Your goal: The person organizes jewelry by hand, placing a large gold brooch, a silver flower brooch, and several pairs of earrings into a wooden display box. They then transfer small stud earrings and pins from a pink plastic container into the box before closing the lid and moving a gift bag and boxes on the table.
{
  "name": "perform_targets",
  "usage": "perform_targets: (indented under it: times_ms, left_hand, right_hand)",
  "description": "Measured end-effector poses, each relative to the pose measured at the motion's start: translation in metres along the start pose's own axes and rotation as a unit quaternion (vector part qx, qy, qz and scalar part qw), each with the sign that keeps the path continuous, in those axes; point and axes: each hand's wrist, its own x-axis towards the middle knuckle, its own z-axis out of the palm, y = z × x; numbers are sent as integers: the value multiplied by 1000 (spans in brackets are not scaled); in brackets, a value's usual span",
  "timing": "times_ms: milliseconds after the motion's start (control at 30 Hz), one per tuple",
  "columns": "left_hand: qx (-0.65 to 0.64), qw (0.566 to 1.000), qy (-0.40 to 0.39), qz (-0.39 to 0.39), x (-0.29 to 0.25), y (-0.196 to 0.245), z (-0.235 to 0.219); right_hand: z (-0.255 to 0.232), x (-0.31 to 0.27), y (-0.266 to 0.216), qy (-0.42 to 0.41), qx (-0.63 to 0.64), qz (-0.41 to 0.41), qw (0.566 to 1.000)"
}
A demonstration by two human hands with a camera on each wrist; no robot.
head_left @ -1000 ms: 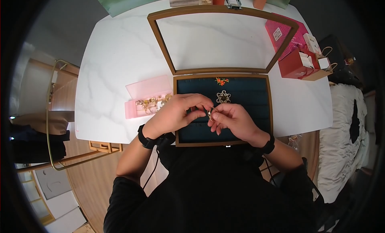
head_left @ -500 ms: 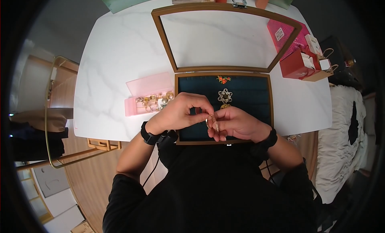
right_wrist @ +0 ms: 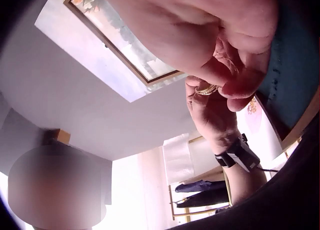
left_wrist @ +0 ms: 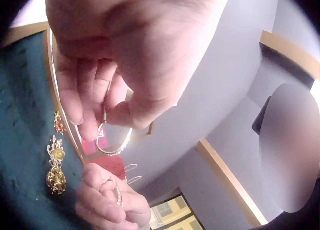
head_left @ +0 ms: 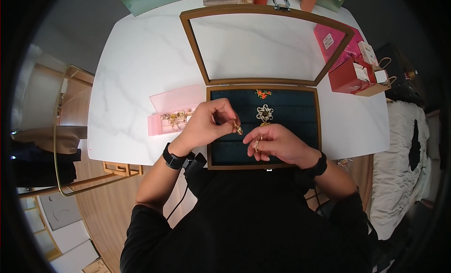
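My left hand [head_left: 204,125] pinches a gold hoop earring [head_left: 238,128] over the left part of a wooden jewelry case [head_left: 319,132] with dark teal lining. In the left wrist view that hoop shows small clear stones along its curve. Just to the right, my right hand [head_left: 284,145] holds a second gold hoop earring [head_left: 256,145] between thumb and fingers. The two hands are slightly apart. Up the middle of the case lie a gold round brooch [left_wrist: 56,180], a silvery flower brooch [head_left: 264,113] and a red-orange brooch [head_left: 263,94].
The case's glass lid [head_left: 194,52] stands raised at the back. Left of the case, an opened pink box [head_left: 154,126] contains gold jewelry, partly behind my left hand. A red box [head_left: 343,78] and a pink package [head_left: 324,35] sit at the table's right.
The hands were together over the earrings and have drawn apart. My left hand has moved up and left with one hoop; the other stays in my right hand.
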Motion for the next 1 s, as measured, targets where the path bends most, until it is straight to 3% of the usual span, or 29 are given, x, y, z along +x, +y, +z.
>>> perform_targets:
  times_ms: [67,233,400,567,733,1000]
  left_hand:
    - [-38,999,13,-21,0,0,-1]
    - [-78,994,-14,-79,0,8,-2]
    - [-98,992,-46,-66,2,1,2]
    - [-97,991,-59,-71,5,3,7]
    - [-78,993,-19,-88,4,8,12]
    - [-100,992,-26,-71,-8,2,10]
  right_hand:
    - [0,-1,1,26,-58,-20,998]
    - [9,-6,-5,57,-16,-29,998]
    - [13,-4,-10,67,32,-30,997]
    - [13,4,-8,80,-60,-58,993]
    - [16,5,-8,112,-80,-82,987]
    - [15,4,-8,155,-128,-88,976]
